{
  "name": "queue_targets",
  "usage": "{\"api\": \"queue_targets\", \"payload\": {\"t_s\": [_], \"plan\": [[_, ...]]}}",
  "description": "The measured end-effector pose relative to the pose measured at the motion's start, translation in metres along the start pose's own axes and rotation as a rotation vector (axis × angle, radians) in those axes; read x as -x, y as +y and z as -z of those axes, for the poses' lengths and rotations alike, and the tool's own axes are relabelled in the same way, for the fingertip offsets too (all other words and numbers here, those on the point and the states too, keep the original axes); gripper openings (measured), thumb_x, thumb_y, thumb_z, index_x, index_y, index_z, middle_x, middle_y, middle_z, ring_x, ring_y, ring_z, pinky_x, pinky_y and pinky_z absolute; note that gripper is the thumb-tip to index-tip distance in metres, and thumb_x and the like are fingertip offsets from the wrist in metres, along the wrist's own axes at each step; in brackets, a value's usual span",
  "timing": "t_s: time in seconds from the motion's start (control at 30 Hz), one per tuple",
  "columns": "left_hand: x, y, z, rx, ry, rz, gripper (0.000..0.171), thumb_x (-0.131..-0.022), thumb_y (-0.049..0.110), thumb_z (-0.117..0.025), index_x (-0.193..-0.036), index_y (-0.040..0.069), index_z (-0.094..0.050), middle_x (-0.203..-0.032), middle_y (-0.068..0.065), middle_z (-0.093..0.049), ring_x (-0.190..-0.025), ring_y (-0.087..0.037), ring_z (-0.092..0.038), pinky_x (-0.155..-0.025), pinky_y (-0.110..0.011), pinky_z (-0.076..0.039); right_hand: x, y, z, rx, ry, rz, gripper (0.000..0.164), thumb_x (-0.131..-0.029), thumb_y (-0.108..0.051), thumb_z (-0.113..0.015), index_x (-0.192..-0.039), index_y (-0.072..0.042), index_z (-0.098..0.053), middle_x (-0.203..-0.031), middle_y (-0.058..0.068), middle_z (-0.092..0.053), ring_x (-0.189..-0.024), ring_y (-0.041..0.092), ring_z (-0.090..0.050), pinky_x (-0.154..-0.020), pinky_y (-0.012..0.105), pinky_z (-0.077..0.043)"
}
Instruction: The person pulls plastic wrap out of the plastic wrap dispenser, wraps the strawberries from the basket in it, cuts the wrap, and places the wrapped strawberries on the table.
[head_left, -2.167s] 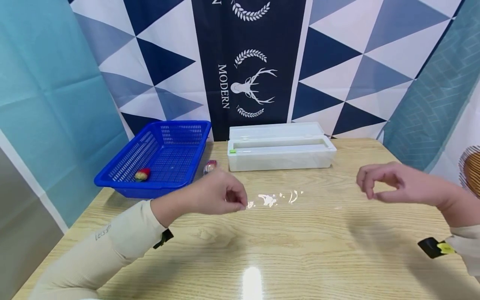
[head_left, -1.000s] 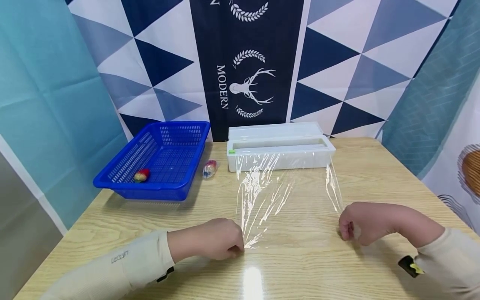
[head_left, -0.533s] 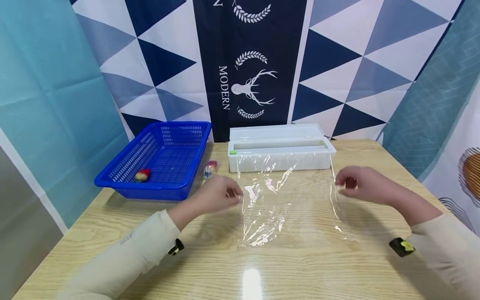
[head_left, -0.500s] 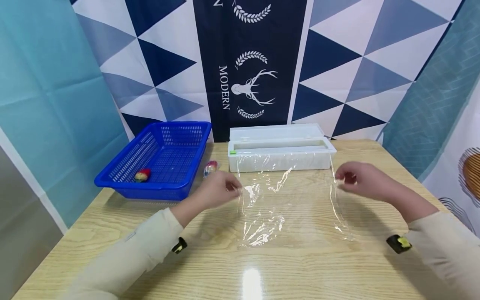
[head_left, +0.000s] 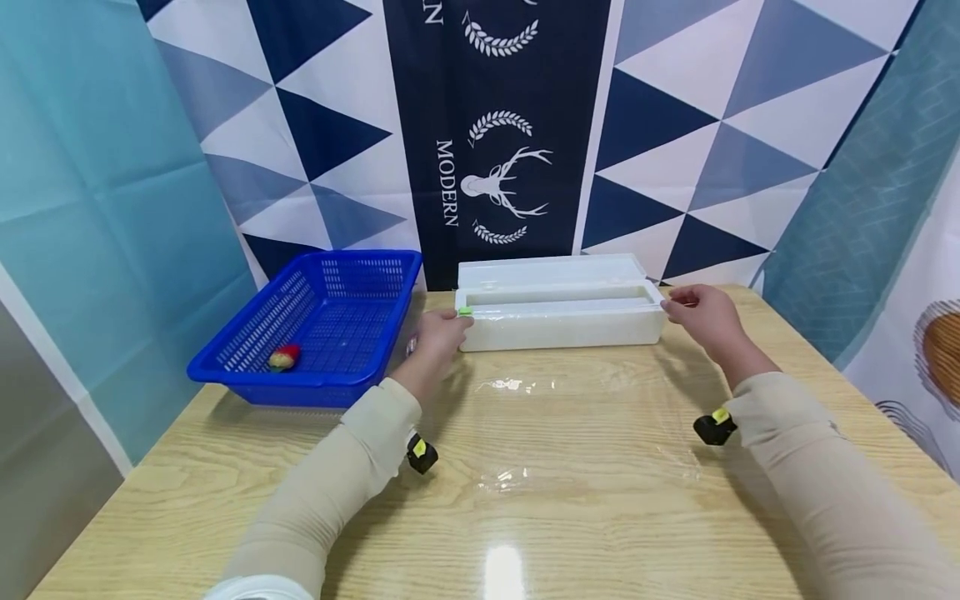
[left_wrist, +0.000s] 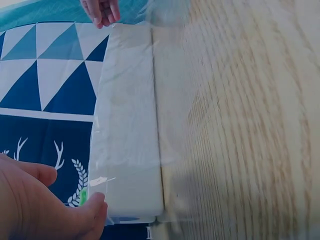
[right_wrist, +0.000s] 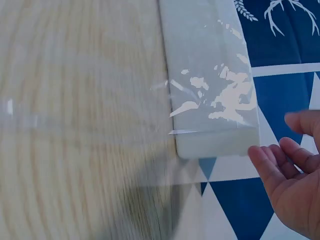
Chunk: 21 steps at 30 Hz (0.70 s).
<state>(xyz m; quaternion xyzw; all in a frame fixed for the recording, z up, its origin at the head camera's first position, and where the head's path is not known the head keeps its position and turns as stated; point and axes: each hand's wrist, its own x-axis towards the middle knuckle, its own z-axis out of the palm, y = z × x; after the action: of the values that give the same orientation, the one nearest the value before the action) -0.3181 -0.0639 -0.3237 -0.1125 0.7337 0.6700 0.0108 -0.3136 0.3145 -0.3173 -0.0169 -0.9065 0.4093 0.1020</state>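
White box (head_left: 558, 331) is flanked by left hand (head_left: 441, 336) and right hand (head_left: 701, 312), both unclenched, nothing grasped; clear film (head_left: 504, 479) is spread in front; wrapped item (head_left: 412, 343) beside blue basket (head_left: 330, 392) is mostly masked by left hand.

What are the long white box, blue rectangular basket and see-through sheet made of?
Long white box: probably hard plastic, smooth, with straight edges.
Blue rectangular basket: plastic, it seems, smooth-rimmed, with neat rows of slots.
See-through sheet: likely thin plastic film, glossy, since it crinkles and glints.
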Motion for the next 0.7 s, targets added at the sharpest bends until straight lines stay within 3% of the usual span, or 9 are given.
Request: {"api": "queue_targets", "payload": {"t_s": [0.1, 0.17, 0.37, 0.53, 0.7], "plan": [[0.0005, 0.0007, -0.0014, 0.021, -0.004, 0.002, 0.052, -0.091, 0.012, -0.065, -0.138, -0.003, -0.048, -0.137, -0.021, -0.052, -0.126, -0.034, -0.051, -0.104, -0.045, -0.041, -0.0039, -0.0016, -0.0046, -0.059, 0.042, -0.024, 0.047, -0.1, -0.025, -0.052, -0.128, 0.012, -0.05, -0.117, 0.023, -0.054, -0.081, 0.006, -0.062, -0.069, 0.013, -0.048], [-0.0004, 0.0003, -0.0017, 0.023, 0.0, 0.002, 0.051, -0.091, 0.012, -0.065, -0.137, -0.003, -0.049, -0.138, -0.02, -0.051, -0.128, -0.034, -0.049, -0.104, -0.045, -0.041, -0.0052, -0.0023, -0.0067, -0.056, 0.061, -0.035, 0.043, -0.099, -0.022, -0.053, -0.126, 0.012, -0.052, -0.116, 0.022, -0.055, -0.078, 0.0, -0.057, -0.067, 0.011, -0.047], [-0.0027, -0.0005, -0.0021, 0.005, 0.003, -0.017, 0.051, -0.09, 0.011, -0.065, -0.136, -0.004, -0.05, -0.141, -0.019, -0.049, -0.131, -0.033, -0.045, -0.106, -0.044, -0.039, -0.0049, -0.0043, -0.0099, 0.028, 0.082, -0.057, 0.039, -0.098, -0.019, -0.052, -0.124, 0.01, -0.053, -0.116, 0.024, -0.055, -0.099, 0.028, -0.055, -0.071, 0.021, -0.045], [-0.0011, -0.0005, -0.0002, -0.007, -0.001, -0.064, 0.048, -0.09, 0.007, -0.063, -0.134, -0.007, -0.051, -0.137, -0.02, -0.051, -0.128, -0.031, -0.047, -0.105, -0.04, -0.04, -0.0019, -0.0045, -0.0066, 0.049, 0.062, -0.042, 0.04, -0.099, -0.023, -0.053, -0.123, 0.009, -0.053, -0.115, 0.025, -0.054, -0.099, 0.032, -0.054, -0.072, 0.028, -0.046], [-0.0022, -0.0008, 0.0059, -0.08, -0.001, -0.08, 0.042, -0.089, 0.007, -0.063, -0.13, -0.004, -0.058, -0.129, -0.016, -0.058, -0.118, -0.027, -0.051, -0.103, -0.039, -0.041, 0.0028, -0.0055, -0.0025, 0.076, 0.035, -0.01, 0.042, -0.099, -0.026, -0.053, -0.123, 0.009, -0.052, -0.116, 0.025, -0.054, -0.102, 0.034, -0.051, -0.075, 0.033, -0.046]]}}
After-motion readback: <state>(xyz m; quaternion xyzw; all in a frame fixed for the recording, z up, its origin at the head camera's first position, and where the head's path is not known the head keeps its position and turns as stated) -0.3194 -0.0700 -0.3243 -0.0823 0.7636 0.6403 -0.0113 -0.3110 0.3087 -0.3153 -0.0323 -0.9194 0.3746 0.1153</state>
